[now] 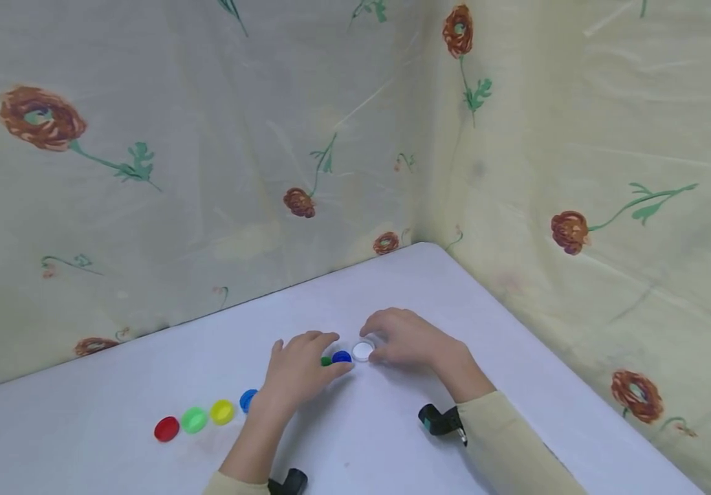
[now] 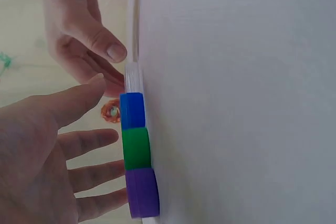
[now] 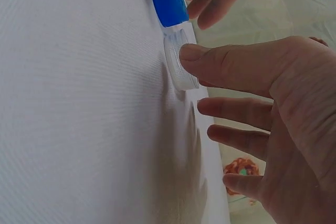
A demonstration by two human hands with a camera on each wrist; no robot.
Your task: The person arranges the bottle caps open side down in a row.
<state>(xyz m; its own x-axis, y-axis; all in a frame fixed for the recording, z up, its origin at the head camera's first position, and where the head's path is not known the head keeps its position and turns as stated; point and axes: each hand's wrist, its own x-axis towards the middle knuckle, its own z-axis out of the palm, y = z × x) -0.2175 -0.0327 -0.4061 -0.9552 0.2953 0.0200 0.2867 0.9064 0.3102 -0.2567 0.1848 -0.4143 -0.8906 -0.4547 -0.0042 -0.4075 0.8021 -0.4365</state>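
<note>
A clear white round plastic cap [image 1: 363,352] lies at the right end of a row of caps on the table. My right hand [image 1: 408,338] holds it at the rim between thumb [image 3: 193,52] and index finger, the index mostly hidden behind it in the right wrist view. Beside it stands a dark blue cap [image 1: 342,357], then a green cap [image 2: 136,148] and a purple cap [image 2: 143,192]. Around the blue and green caps my left hand [image 1: 300,368] hovers with thumb and fingers spread, gripping nothing. In the head view this hand hides the purple cap.
The row goes on to the left with a blue cap [image 1: 248,400], a yellow cap [image 1: 222,412], a light green cap [image 1: 194,419] and a red cap [image 1: 166,429]. Flowered sheeting [image 1: 207,206] hangs behind and to the right of the white table [image 1: 380,440].
</note>
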